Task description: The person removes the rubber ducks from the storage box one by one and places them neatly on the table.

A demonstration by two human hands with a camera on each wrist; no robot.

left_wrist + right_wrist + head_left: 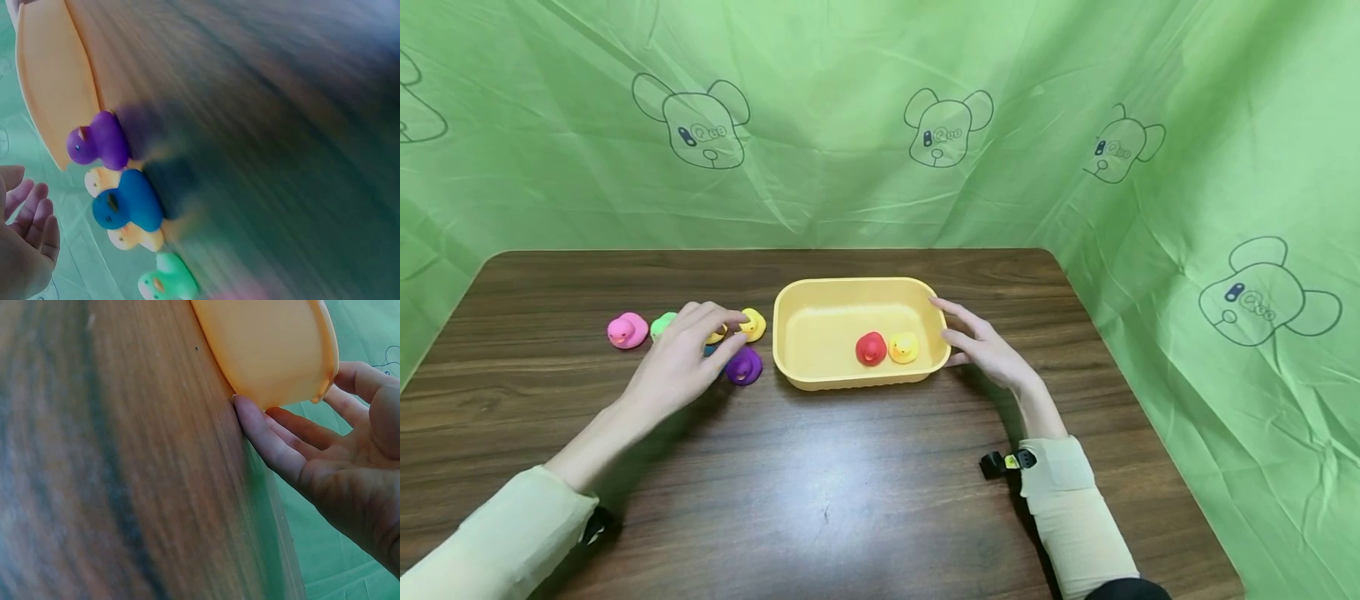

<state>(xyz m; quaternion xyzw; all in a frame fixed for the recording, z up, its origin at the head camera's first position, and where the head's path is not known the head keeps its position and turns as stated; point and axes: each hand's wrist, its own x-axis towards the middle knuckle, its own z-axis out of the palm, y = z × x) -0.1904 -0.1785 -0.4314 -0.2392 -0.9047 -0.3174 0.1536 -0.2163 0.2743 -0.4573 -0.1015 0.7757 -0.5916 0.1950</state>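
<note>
My left hand is held above a group of toy ducks, its fingers loosely bent and holding nothing. Around it on the table are a pink duck, a green duck, a blue duck, a purple duck and a yellow duck. Another yellow duck is partly hidden by the hand. My right hand rests its extended fingers against the right end of a yellow plastic basin. Inside that basin sit a red duck and a yellow duck.
The ducks and basin stand on a dark wood-grain table. A green curtain with bear-head drawings hangs behind the table and along its right side. Dark straps circle both sleeves at the wrists.
</note>
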